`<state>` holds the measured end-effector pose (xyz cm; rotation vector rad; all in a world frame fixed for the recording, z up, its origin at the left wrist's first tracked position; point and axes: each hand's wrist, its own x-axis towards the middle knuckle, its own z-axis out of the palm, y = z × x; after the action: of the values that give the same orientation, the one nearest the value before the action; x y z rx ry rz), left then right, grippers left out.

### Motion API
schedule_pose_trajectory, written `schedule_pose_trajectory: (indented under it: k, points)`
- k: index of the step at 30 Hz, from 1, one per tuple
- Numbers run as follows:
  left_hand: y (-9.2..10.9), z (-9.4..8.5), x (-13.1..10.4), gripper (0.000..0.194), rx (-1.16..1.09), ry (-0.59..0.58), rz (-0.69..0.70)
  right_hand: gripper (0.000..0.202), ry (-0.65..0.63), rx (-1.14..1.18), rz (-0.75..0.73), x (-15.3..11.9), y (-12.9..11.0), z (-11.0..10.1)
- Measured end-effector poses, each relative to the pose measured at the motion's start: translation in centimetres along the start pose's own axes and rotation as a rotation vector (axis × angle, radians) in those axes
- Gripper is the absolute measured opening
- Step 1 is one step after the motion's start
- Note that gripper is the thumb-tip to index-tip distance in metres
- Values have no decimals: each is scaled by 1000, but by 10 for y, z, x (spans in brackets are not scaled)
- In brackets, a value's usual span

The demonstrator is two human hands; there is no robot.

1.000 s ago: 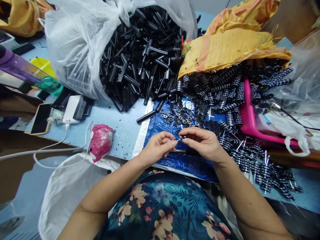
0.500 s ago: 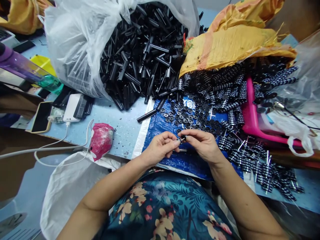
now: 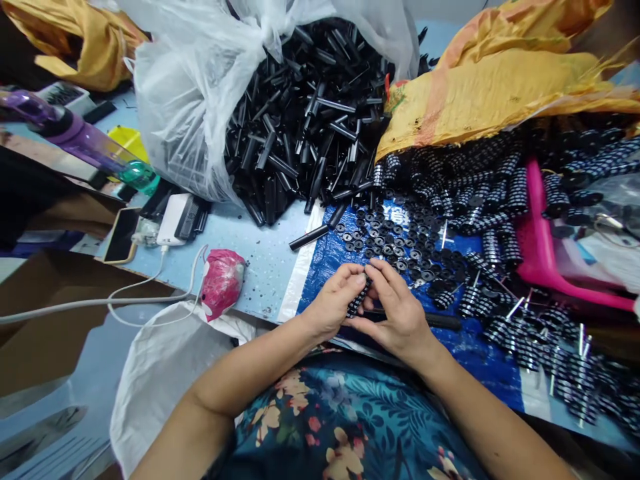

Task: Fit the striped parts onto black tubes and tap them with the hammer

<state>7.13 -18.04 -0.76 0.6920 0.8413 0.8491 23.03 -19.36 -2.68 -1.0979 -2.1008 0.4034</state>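
Note:
Between my two hands is a short black-and-white patterned cylinder (image 3: 358, 303), held over the blue plastic sheet (image 3: 323, 267). My left hand (image 3: 336, 301) pinches it from the left, thumb on top. On the other side, my right hand (image 3: 399, 312) has its fingertips closed around the cylinder's upper end, its thumb reaching underneath. Fingers hide part of the cylinder. A dark rod-like piece (image 3: 443, 321) lies beside my right hand. Just beyond my hands are many small black discs with holes (image 3: 400, 243), scattered over the sheet.
Behind are a clear plastic bag (image 3: 175, 93) spilling black tubes (image 3: 300, 147) and a yellow woven sack (image 3: 480, 93) over patterned cylinders. More cylinders with metal pins (image 3: 565, 360) lie right, near a pink bin (image 3: 543, 247). Left are a pink bundle (image 3: 223, 283), charger (image 3: 174, 219), phone (image 3: 121, 237) and bottle (image 3: 95, 147).
My hands have come closer together, the right one turning to wrap around the patterned cylinder, which now shows more. The view has shifted, so the surroundings appear further right.

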Motion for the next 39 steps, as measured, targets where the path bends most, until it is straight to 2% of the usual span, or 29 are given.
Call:
schedule_pose_trajectory:
  k: [2,3,5,6,7,8,10,11,13,15,17,20,22,24,27,30,33,35,39]
  points:
    - [10,-8,1,29,285,6,115,96,10,-16,-11,-3,3,-1]
    - [18,-16,4,27,493,58,215,96,11,-11,-18,-4,5,-3]
    - [37,-37,17,23,974,254,415,98,17,17,-14,-5,9,-8]
    - [47,-50,26,21,1185,371,463,98,18,34,-2,-5,9,-10]
    - [55,-63,36,18,1359,435,438,98,11,50,11,-5,9,-10]
    - [62,-75,46,14,1490,439,370,97,-5,65,22,-4,9,-10]
    - [70,-94,61,9,1611,382,265,93,-62,87,29,-5,8,-8]
    - [72,-99,64,8,1610,375,262,91,-93,98,32,-6,8,-7]
    - [70,-100,62,10,1510,442,352,89,-123,120,61,-8,10,-6]
    - [63,-93,51,14,1282,485,415,88,-95,148,128,-11,14,-8]
    - [52,-78,38,25,954,381,334,87,-52,177,190,-12,18,-11]
    - [35,-50,25,43,466,177,99,87,-54,202,185,-8,17,-13]
    - [27,-36,20,47,233,168,14,89,-66,192,135,-5,13,-12]
    - [23,-26,17,44,67,208,6,91,-41,155,79,-4,9,-10]
    - [21,-18,12,40,-36,193,22,93,-14,84,-26,-6,3,-8]
    - [18,-10,9,39,-19,166,25,96,5,43,-113,-5,-3,-6]
    - [12,-3,5,36,52,225,63,97,76,15,-111,-1,-6,-6]
    - [7,1,3,39,65,254,77,97,79,9,-114,2,-6,-6]
    - [5,3,-2,39,-42,249,65,97,55,1,-125,3,-6,-3]
